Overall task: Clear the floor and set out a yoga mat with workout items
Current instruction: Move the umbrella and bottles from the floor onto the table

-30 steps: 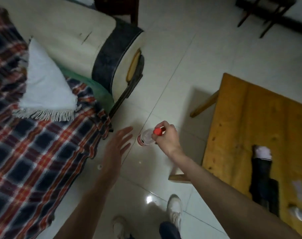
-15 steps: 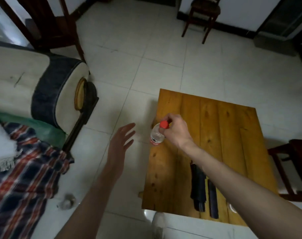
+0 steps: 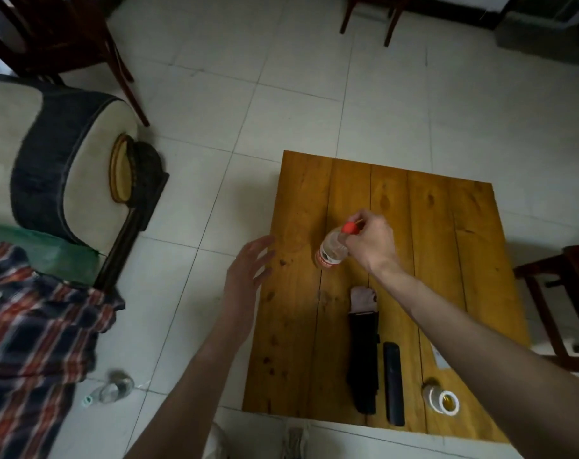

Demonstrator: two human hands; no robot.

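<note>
My right hand (image 3: 371,241) grips a clear plastic bottle (image 3: 331,251) with a red cap and a red label by its neck, holding it just over the low wooden table (image 3: 447,260). Whether its base touches the tabletop I cannot tell. My left hand (image 3: 246,273) hovers open with fingers spread at the table's left edge, holding nothing. A second clear bottle (image 3: 114,389) with a pale green cap lies on its side on the white tiled floor (image 3: 281,94) near the plaid blanket.
On the table lie a dark folded item (image 3: 364,356), a black remote-like bar (image 3: 393,382) and a tape roll (image 3: 442,399). A sofa arm (image 3: 66,160) and plaid blanket (image 3: 26,342) fill the left. Wooden chairs stand at far left (image 3: 66,34), far centre (image 3: 371,11) and right (image 3: 562,303).
My right hand carried the red-capped bottle from over the floor by the sofa to above the table. My view swung right and the left hand followed, still open.
</note>
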